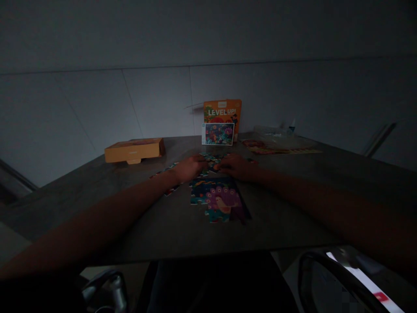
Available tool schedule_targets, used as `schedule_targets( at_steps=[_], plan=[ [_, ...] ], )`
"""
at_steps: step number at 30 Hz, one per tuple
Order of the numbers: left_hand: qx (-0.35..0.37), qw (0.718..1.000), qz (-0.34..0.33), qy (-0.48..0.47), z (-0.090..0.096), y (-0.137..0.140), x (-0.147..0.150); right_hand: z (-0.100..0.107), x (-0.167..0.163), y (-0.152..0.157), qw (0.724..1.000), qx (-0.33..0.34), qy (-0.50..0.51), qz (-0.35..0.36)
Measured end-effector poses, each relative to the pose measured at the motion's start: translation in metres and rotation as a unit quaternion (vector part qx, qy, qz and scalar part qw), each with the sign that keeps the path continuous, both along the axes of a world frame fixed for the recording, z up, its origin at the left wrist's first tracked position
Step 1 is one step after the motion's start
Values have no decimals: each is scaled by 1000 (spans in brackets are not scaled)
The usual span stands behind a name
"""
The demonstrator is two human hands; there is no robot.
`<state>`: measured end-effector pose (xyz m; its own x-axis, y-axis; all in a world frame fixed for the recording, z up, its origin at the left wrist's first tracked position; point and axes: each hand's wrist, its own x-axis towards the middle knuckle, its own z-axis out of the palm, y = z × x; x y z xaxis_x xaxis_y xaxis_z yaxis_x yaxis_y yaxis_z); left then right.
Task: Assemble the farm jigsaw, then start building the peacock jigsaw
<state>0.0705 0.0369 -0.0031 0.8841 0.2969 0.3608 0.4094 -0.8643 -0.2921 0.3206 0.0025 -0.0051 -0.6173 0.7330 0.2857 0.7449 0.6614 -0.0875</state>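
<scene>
Both my hands are low over loose jigsaw puzzle pieces point(211, 157) in the middle of the dim table. My left hand point(190, 168) has its fingers bent and drawn together at the left edge of these pieces. Facing it, my right hand point(237, 167) is closed with its fingertips at a puzzle piece point(215, 166). The fingertips are dark, so their exact grip is hard to see. Nearer to me lies a joined puzzle section point(222, 198) with a purple peacock on a dark blue and teal ground. More pieces point(172, 189) lie partly under my left wrist.
An orange "LEVEL UP!" box point(222, 111) stands at the back, a small picture card point(219, 134) leaning before it. At left lies an orange box part point(134, 151). Back right are a printed sheet point(276, 148), clear plastic packaging point(272, 131) and a small bottle point(292, 127).
</scene>
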Motion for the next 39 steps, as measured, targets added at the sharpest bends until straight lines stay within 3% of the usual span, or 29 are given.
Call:
schedule_targets(
  at_steps=[6,12,21,27,32,39],
  plan=[
    [-47,997,-38,-52,-6,8,-7,-6,0,1,997,47,51,25],
    [-34,998,-42,-45,-5,6,-8,-8,-1,-2,993,80,75,41],
    [-18,999,-45,-24,-6,7,-7,-10,0,3,999,26,23,18],
    [76,997,0,24,-1,0,-5,-5,-2,-1,999,12,37,8],
    [175,983,59,4,5,-15,0,-5,-2,-4,996,-21,87,-13],
    [264,961,38,-71,7,-23,4,-2,3,1,986,2,162,-25]
  ],
)
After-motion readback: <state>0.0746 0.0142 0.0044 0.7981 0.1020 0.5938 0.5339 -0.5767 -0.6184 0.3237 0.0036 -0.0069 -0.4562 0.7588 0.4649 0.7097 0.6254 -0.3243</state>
